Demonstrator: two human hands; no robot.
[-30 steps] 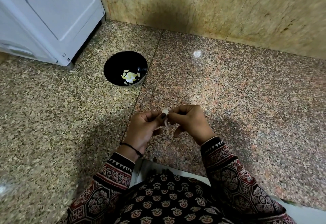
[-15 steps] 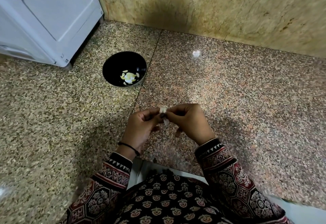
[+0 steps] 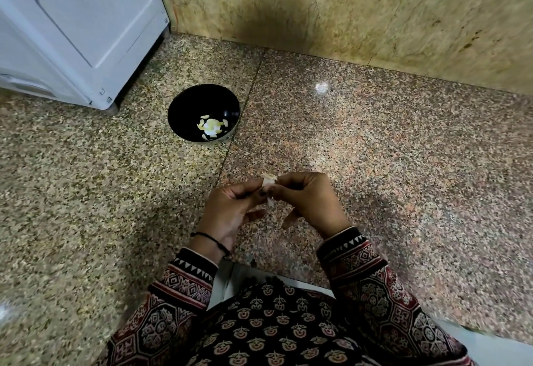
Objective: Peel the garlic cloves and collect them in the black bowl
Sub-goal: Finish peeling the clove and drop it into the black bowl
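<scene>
A pale garlic clove [image 3: 268,181] sits between my two hands, low over the speckled floor. My left hand [image 3: 233,207] pinches it from the left with thumb and fingertips. From the right, my right hand [image 3: 308,201] pinches the same clove, and a strip of white skin hangs below it. The black bowl [image 3: 184,106] stands on the floor up and to the left of my hands, apart from them. Several peeled cloves [image 3: 212,126] lie at its bottom.
A white appliance [image 3: 72,28] fills the upper left, its foot close to the bowl. A tan stone wall [image 3: 346,11] runs along the back. My patterned sleeves and lap [image 3: 274,322] fill the lower middle, over a white sheet [image 3: 230,279].
My hands stay together on the clove, with only slight shifts of the fingers. The bowl has not moved.
</scene>
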